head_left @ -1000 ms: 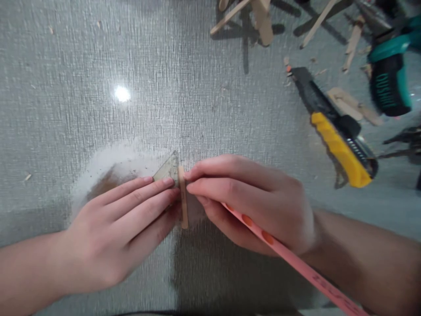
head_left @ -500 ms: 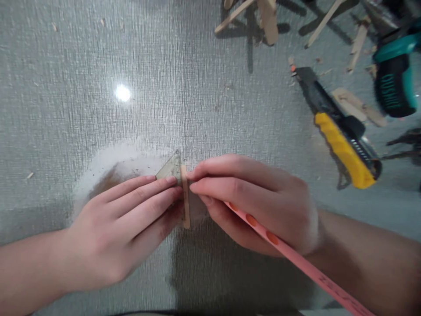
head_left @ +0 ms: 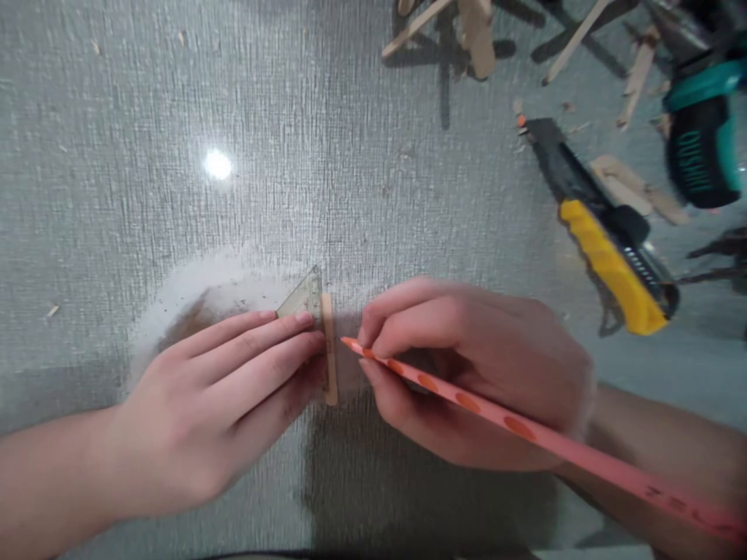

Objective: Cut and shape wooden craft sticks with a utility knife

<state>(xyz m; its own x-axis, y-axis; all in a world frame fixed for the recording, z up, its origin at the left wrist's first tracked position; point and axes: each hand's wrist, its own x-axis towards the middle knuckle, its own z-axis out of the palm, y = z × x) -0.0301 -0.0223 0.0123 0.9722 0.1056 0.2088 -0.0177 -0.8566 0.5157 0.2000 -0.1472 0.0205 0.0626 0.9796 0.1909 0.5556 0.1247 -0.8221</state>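
Note:
My left hand [head_left: 233, 404] lies with its fingers stretched out over a small clear set square [head_left: 300, 297], pressing it down. The set square's straight edge stands against a short flat wooden stick [head_left: 330, 350], which lies upright in the view. My left thumb is hidden. In my right hand [head_left: 467, 365] is a pink pencil [head_left: 467, 400] with orange oval dots, pinched between thumb and fingers. Its sharpened tip points left, just right of the stick's middle; a small gap shows between them.
A yellow and black utility knife [head_left: 612, 260] rests at the right, beside cut stick pieces [head_left: 622, 185]. Farther right is a teal and black tool handle [head_left: 703, 148]. Wooden sticks [head_left: 475, 39] and shavings lie at the top. Pale dust marks the grey textured table [head_left: 175, 194].
My right hand has shifted right, away from the stick, and its fingers have regripped the pencil, so the tip now shows. My left hand, the set square and the stick stay put.

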